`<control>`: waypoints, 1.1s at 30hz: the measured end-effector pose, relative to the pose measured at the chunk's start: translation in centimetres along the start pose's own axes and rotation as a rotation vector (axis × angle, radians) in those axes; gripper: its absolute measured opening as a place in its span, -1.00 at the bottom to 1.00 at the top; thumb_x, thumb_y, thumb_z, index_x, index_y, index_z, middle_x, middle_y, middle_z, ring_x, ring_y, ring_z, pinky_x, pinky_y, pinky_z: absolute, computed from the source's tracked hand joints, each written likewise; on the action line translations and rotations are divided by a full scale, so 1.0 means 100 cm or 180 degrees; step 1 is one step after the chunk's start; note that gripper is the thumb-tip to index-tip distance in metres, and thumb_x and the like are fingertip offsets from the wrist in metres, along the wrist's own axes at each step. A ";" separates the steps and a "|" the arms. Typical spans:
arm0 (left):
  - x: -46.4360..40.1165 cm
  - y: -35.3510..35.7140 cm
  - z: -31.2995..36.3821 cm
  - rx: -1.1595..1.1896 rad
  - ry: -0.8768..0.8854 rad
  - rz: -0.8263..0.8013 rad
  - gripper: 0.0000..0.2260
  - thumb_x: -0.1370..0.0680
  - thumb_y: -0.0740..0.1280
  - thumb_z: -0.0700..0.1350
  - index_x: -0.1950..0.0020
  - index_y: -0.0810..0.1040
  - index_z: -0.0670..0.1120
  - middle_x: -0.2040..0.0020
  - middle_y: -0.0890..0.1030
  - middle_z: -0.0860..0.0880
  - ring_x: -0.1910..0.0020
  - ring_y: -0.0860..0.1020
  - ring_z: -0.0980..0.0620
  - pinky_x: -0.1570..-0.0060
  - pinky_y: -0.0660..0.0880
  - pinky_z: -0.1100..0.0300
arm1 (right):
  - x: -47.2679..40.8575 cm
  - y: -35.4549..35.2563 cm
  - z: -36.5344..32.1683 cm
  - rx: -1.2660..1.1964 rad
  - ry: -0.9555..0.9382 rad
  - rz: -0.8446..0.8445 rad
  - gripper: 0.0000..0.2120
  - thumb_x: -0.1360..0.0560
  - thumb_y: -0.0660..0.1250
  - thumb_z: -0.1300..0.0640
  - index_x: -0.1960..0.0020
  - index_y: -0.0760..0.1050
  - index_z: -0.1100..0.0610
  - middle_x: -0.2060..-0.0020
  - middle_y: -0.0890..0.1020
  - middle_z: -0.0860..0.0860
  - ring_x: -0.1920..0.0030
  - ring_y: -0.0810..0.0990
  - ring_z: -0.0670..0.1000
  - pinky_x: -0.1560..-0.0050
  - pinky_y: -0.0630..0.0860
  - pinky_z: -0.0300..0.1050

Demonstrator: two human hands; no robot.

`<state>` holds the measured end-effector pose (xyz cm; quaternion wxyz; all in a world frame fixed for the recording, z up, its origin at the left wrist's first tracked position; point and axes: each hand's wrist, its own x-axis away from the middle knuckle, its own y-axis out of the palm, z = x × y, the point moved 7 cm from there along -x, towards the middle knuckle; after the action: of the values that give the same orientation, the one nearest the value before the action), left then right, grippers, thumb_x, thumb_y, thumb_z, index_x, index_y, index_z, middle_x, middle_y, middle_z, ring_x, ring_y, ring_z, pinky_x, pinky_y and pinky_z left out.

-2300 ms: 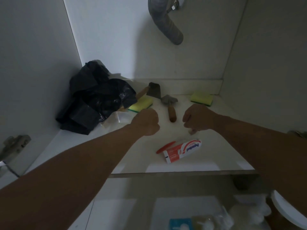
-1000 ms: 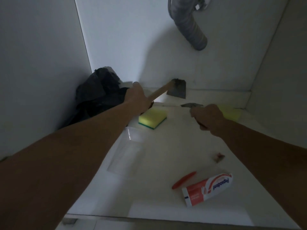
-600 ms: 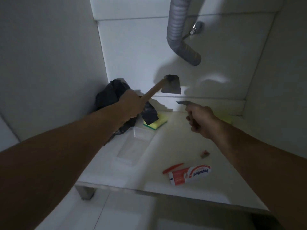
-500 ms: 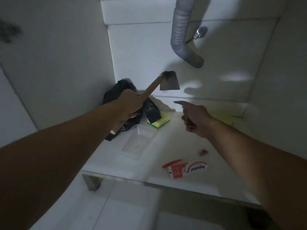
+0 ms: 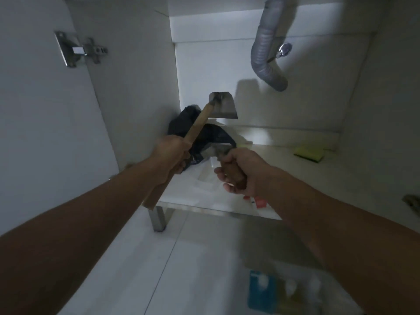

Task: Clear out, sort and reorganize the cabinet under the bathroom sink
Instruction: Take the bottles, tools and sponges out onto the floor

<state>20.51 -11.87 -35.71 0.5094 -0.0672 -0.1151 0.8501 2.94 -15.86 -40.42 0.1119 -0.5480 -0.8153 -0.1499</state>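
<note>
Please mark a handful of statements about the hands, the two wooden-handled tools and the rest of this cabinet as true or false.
1. The left hand grips the wooden handle of a small hoe with its blade raised. True.
2. The right hand is open and holds nothing. False: it grips the wooden handle of a small trowel.
3. A yellow-green sponge lies on the cabinet floor at the back right. True.
4. The black plastic bag sits in the back right corner. False: it sits at the back left.
5. The grey drain hose rests on the cabinet floor. False: it hangs well above it.
</note>
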 end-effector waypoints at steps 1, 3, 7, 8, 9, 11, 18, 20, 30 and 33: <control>0.005 -0.008 -0.009 0.0041 -0.0006 0.0080 -0.86 -0.60 0.27 -0.16 -0.03 0.55 -0.23 0.27 0.50 -0.14 0.44 0.41 -0.01 0.47 0.34 0.20 | 0.003 0.010 0.010 0.0089 0.0041 0.0035 -0.86 -0.47 0.23 0.18 -0.02 0.47 0.13 0.21 0.63 0.11 0.37 0.56 -0.01 0.28 0.46 -0.16; 0.013 -0.024 -0.030 0.0082 -0.0071 0.0200 -0.81 -0.60 0.30 -0.08 0.00 0.54 -0.21 0.28 0.51 -0.13 0.43 0.43 -0.01 0.45 0.38 0.19 | 0.008 0.030 0.028 0.0285 0.0094 0.0109 -0.94 -0.53 0.20 0.16 0.09 0.44 0.09 0.28 0.55 0.07 0.38 0.47 -0.03 0.30 0.43 -0.15; 0.031 -0.054 -0.065 0.0069 -0.0247 0.0261 -0.85 -0.59 0.32 -0.11 0.03 0.52 -0.20 0.17 0.58 -0.17 0.31 0.55 -0.05 0.26 0.54 0.10 | 0.012 0.062 0.061 0.0517 0.0191 0.0164 -0.80 -0.62 0.22 0.06 -0.09 0.49 0.19 0.21 0.58 0.10 0.33 0.51 -0.02 0.41 0.47 -0.23; 0.035 -0.061 -0.072 0.0066 -0.0271 0.0252 -0.88 -0.59 0.32 -0.13 0.03 0.52 -0.20 0.17 0.59 -0.17 0.32 0.56 -0.04 0.26 0.55 0.10 | 0.015 0.068 0.069 0.0483 0.0260 0.0088 -0.82 -0.62 0.22 0.11 -0.07 0.47 0.23 0.17 0.59 0.14 0.33 0.53 -0.01 0.47 0.47 -0.26; 0.038 -0.067 -0.077 0.0038 -0.0277 0.0259 -0.89 -0.59 0.32 -0.15 0.01 0.53 -0.20 0.17 0.59 -0.16 0.33 0.55 -0.04 0.30 0.55 0.11 | 0.018 0.074 0.076 0.0425 0.0358 0.0004 -0.87 -0.62 0.22 0.17 -0.02 0.46 0.25 0.13 0.60 0.17 0.32 0.55 0.01 0.53 0.46 -0.29; 0.048 -0.086 -0.090 -0.0058 -0.0217 0.0343 -0.91 -0.59 0.30 -0.17 -0.03 0.55 -0.16 0.18 0.59 -0.16 0.38 0.53 -0.04 0.38 0.51 0.15 | 0.021 0.087 0.098 0.0382 0.0554 -0.0125 -0.90 -0.61 0.19 0.25 0.03 0.45 0.26 0.12 0.59 0.19 0.33 0.55 0.03 0.55 0.46 -0.30; 0.092 -0.133 -0.152 -0.0268 -0.0147 0.0605 -0.76 -0.53 0.39 0.04 0.06 0.60 -0.14 0.31 0.59 -0.17 0.51 0.50 -0.01 0.49 0.48 0.18 | 0.022 0.110 0.184 0.0758 0.0736 -0.0022 -0.90 -0.57 0.22 0.24 0.06 0.49 0.25 0.29 0.53 0.11 0.40 0.48 -0.01 0.42 0.43 -0.24; 0.103 -0.143 -0.171 -0.0357 -0.0230 0.0683 -0.76 -0.53 0.39 0.01 0.09 0.58 -0.18 0.30 0.61 -0.19 0.49 0.53 -0.03 0.45 0.51 0.16 | 0.019 0.113 0.213 0.0979 0.0747 -0.0005 -0.86 -0.53 0.32 0.14 0.10 0.52 0.22 0.32 0.58 0.10 0.40 0.52 0.01 0.35 0.46 -0.21; 0.149 -0.131 -0.305 -0.0579 -0.0724 0.0758 -0.73 -0.41 0.38 0.05 0.23 0.55 -0.17 0.32 0.60 -0.20 0.44 0.53 -0.02 0.31 0.53 -0.07 | -0.005 0.078 0.293 0.2033 0.0967 0.0930 -0.69 -0.53 0.26 -0.03 -0.08 0.52 0.21 0.11 0.62 0.10 0.09 0.61 0.11 0.11 0.54 -0.14; 0.141 -0.119 -0.335 -0.0537 -0.0895 0.0731 -0.67 -0.36 0.33 0.14 0.25 0.55 -0.14 0.32 0.60 -0.18 0.38 0.53 -0.06 0.25 0.55 -0.17 | -0.011 0.070 0.298 0.2163 0.1087 0.0948 -0.74 -0.52 0.31 0.00 -0.07 0.50 0.19 0.23 0.56 0.03 0.30 0.54 -0.01 0.43 0.36 -0.25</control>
<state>31.72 10.18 -64.86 0.3806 -0.0029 -0.2475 0.8910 9.27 -3.36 -67.69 0.4409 -0.5591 -0.6998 0.0570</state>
